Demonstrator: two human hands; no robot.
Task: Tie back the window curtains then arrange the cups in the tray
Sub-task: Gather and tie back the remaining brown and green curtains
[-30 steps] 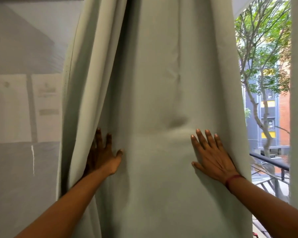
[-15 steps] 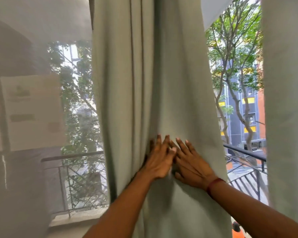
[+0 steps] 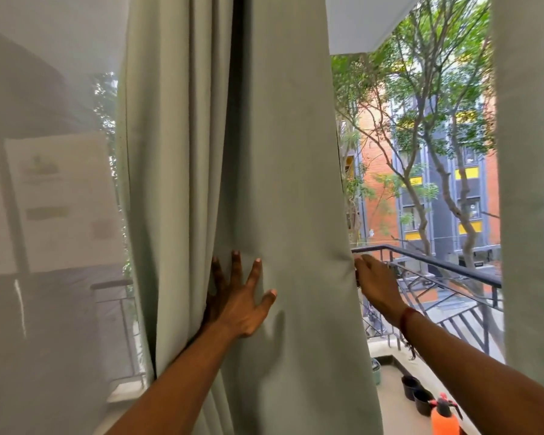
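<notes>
A pale green curtain (image 3: 274, 199) hangs in long folds down the middle of the view, between a sheer white net curtain (image 3: 51, 215) on the left and a second pale green panel (image 3: 529, 183) at the far right edge. The left hand (image 3: 237, 301) lies flat against the front of the middle curtain with fingers spread, gripping nothing, its outer fingers slipping into a dark fold. The right hand (image 3: 376, 282) is at the curtain's right edge, with its fingertips tucked behind the cloth, where the fabric puckers; whether it pinches the edge cannot be told. A red thread band (image 3: 405, 318) circles the right wrist. Through the gap to the right, a black balcony railing (image 3: 437, 265) runs just behind the right hand, with trees (image 3: 421, 105) and a brick building (image 3: 377, 152) far beyond. On the balcony floor, low at the right, stand two dark pots (image 3: 416, 394) and an orange spray bottle (image 3: 443, 417). No cups or tray are in view.
</notes>
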